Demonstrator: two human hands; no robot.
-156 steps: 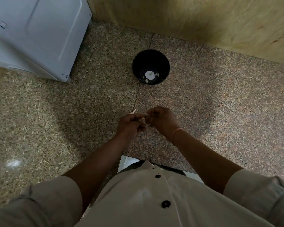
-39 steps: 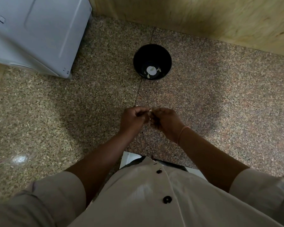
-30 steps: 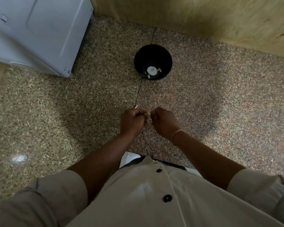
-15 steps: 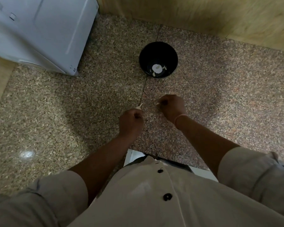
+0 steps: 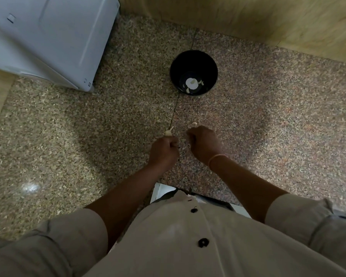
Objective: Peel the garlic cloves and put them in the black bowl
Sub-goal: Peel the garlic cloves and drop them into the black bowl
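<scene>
Left hand point(image 5: 164, 151) pinches garlic piece point(image 5: 168, 133); right hand point(image 5: 205, 145) pinches small clove point(image 5: 194, 123). Black bowl point(image 5: 193, 56) ahead: person best releases small clove low inside rim.

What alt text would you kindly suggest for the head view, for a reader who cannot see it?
The left hand grips a garlic clove and the right hand pinches a pale bit above a stone surface. Beyond stands a black bowl holding pale pieces.

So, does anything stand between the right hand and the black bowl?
Nothing visible: only bare counter lies between the right hand, pinching a garlic clove, and the black bowl. The left hand grips another garlic piece.
</scene>
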